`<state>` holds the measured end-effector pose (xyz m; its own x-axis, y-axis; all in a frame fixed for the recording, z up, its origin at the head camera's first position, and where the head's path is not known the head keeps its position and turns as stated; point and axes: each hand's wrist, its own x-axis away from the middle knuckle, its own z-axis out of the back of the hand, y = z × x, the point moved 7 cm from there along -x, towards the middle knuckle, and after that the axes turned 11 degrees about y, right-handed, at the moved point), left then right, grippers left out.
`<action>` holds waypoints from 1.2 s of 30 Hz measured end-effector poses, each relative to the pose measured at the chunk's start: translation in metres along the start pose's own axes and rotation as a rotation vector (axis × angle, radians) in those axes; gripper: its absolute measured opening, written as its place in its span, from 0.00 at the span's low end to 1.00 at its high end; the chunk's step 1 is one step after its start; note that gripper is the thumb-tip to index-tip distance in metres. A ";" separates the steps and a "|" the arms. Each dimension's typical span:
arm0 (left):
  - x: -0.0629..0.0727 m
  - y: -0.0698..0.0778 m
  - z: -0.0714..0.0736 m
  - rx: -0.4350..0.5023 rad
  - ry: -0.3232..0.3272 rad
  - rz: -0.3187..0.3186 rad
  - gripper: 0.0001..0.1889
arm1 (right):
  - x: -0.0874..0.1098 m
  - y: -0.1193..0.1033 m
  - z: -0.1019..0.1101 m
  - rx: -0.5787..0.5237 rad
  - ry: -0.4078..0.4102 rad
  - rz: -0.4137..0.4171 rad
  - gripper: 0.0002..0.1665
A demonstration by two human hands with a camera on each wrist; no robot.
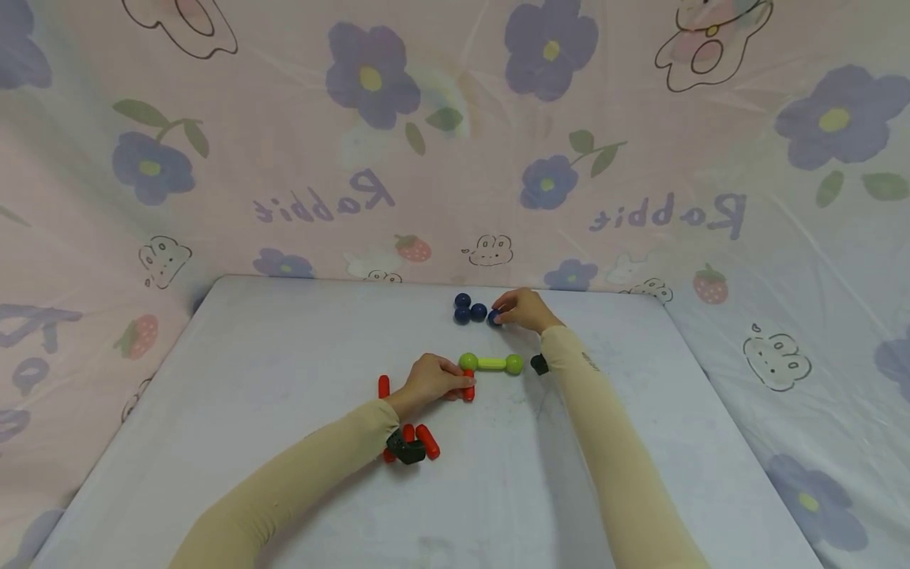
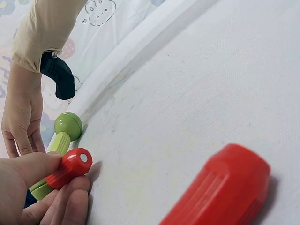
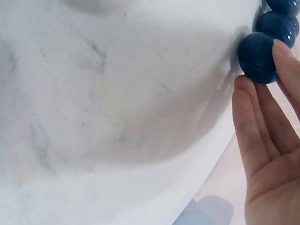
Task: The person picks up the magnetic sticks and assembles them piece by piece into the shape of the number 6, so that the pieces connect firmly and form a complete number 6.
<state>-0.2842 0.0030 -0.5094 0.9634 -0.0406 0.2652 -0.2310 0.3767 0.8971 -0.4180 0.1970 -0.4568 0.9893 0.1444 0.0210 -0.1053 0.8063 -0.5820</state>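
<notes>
Thumb and fingers of my left hand (image 1: pixel 430 378) pinch a red rod (image 1: pixel 469 393), which points away from me. Its far end meets a green ball (image 1: pixel 468 361); whether the two are joined I cannot tell. A light green rod (image 1: pixel 491 364) links that ball to a second green ball (image 1: pixel 514 364), like a dumbbell. Farther back, my right hand (image 1: pixel 524 309) pinches a dark blue ball (image 3: pixel 257 57) between thumb and fingertips. Beside it, several other dark blue balls (image 1: pixel 479 313) sit in a cluster on the table.
Several loose red rods (image 1: pixel 428 442) lie near my left wrist, partly covered by the arm and its dark wrist camera (image 1: pixel 406 448). Another red rod (image 1: pixel 384 386) lies behind the left forearm. The white table (image 1: pixel 284 348) ends at a patterned cloth backdrop (image 1: pixel 455 158).
</notes>
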 end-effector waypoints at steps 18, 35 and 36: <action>0.001 0.001 0.000 0.005 0.004 0.016 0.15 | 0.009 0.000 0.008 -0.047 0.007 0.016 0.20; 0.000 -0.002 0.001 -0.005 0.015 0.017 0.14 | 0.048 -0.007 0.026 -0.079 0.069 0.132 0.22; 0.000 -0.002 0.001 -0.003 0.014 0.018 0.14 | 0.050 -0.007 0.026 -0.081 0.070 0.135 0.22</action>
<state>-0.2837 0.0019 -0.5108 0.9609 -0.0204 0.2763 -0.2482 0.3796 0.8912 -0.3702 0.2136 -0.4305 0.9717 0.2054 -0.1166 -0.2316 0.7329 -0.6396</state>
